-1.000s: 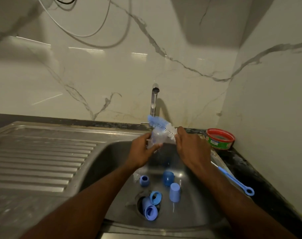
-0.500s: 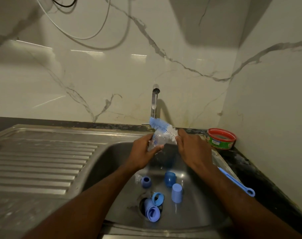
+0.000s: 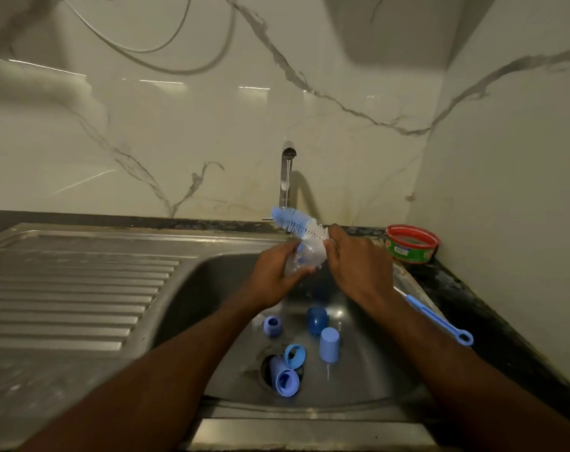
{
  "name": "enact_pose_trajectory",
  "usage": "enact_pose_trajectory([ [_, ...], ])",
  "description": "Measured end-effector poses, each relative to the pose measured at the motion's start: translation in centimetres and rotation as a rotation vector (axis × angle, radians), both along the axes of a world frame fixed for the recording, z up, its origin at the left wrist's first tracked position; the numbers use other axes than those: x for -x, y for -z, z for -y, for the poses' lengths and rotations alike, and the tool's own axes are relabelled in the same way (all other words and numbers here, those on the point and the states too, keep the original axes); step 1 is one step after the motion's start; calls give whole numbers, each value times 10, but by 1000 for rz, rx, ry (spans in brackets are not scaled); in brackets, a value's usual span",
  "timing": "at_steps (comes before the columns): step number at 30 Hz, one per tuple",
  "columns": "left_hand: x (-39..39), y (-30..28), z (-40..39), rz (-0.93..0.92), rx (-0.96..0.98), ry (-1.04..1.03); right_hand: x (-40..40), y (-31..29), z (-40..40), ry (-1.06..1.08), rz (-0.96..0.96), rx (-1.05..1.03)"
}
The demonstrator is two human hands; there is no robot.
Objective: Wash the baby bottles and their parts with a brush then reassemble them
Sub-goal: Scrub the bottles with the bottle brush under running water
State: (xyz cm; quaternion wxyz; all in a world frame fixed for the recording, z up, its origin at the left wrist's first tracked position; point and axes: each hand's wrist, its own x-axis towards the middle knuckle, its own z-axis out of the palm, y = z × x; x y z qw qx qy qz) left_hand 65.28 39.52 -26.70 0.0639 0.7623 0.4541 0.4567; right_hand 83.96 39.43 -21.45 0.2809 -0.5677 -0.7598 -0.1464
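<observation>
Little is changed since 0.5 s ago: the clear plastic baby bottle is still gripped by the left hand over the stainless steel sink. The blue-and-white bristle brush is pinched by the right hand, now raised slightly, bristles above the bottle. Blue plastic caps are scattered in the sink below; a red-rimmed round tub is set right of the sink.
</observation>
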Motion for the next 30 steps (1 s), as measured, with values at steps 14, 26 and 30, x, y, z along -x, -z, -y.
enact_pose_trajectory([
  [14, 10, -2, 8, 184, 96, -4, 4, 5, -2, -13, -31, -37],
  [26, 23, 3, 3, 222, 179, -80, 8, 10, -4, -42, -22, 20],
  [30, 13, 5, 3, 114, 128, 51, 5, 7, -2, -8, -35, 24],
])
